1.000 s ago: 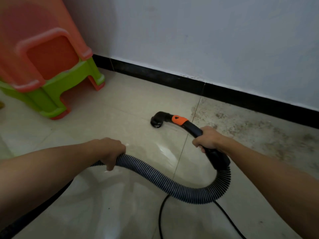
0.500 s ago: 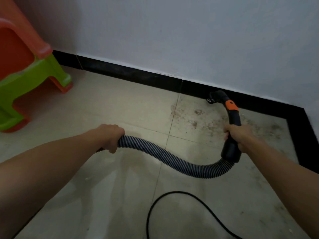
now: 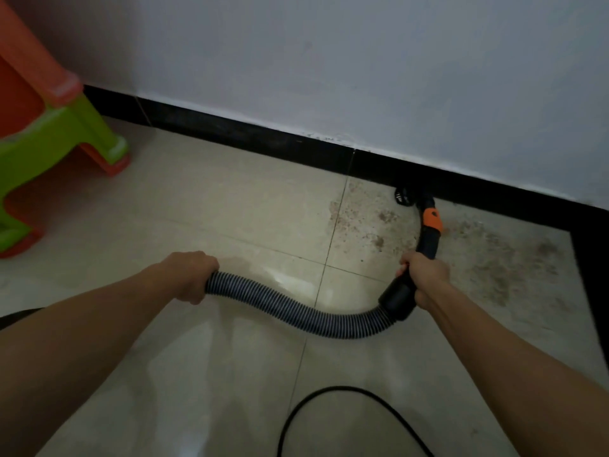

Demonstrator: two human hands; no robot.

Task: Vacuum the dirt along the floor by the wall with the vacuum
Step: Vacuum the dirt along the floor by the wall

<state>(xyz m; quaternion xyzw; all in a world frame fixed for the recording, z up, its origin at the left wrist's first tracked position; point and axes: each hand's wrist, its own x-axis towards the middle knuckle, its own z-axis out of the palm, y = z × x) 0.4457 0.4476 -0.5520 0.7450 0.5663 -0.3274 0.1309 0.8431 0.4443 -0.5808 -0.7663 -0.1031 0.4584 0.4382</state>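
My right hand grips the black vacuum handle, which has an orange collar. The black nozzle sits on the floor against the black baseboard under the white wall. My left hand holds the ribbed grey hose, which sags in a curve between my hands. Brown dirt is spread over the beige tile right of the nozzle, and more dirt specks lie to its left.
Stacked orange and green plastic stools stand at the far left. A black power cord loops on the floor near me. The baseboard turns a corner at the right edge.
The nozzle has swung right from the open tile to the baseboard, with my right hand following. My view turned right, so the stools slid left. My left hand keeps its hold on the hose.
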